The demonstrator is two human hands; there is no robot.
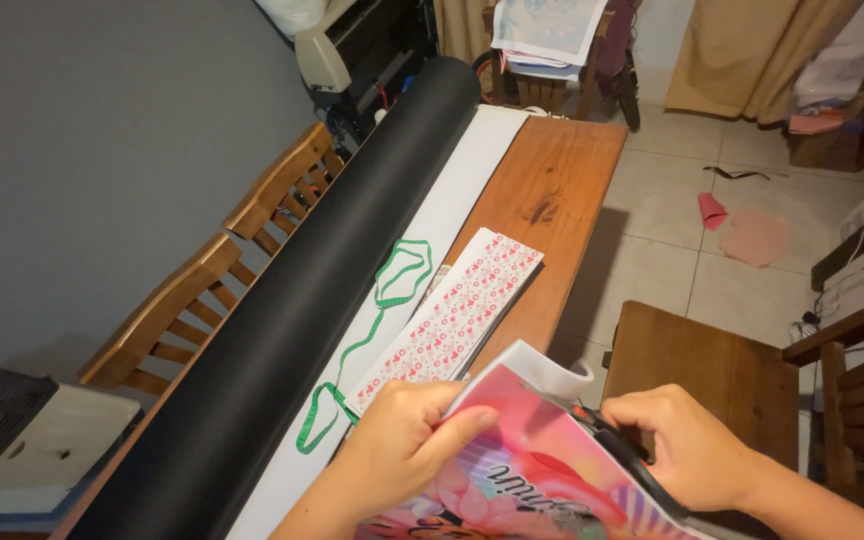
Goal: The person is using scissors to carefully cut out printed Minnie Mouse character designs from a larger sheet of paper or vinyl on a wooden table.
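Over the wooden table (562, 180), both hands (402, 440) pinch a pink printed sheet (532, 470).

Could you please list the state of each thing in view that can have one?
Left hand: pinching the printed sheet's edge.
Right hand: closed on scissors.
Scissors: at the sheet's edge.
Printed sheet: held up, top corner curled.
Black roll: rolled up, lying flat.
Green tape: loosely looped.

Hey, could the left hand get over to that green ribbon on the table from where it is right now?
Probably yes. The left hand lies just beside the green ribbon's near loop, nothing between, though it grips the pink printed sheet.
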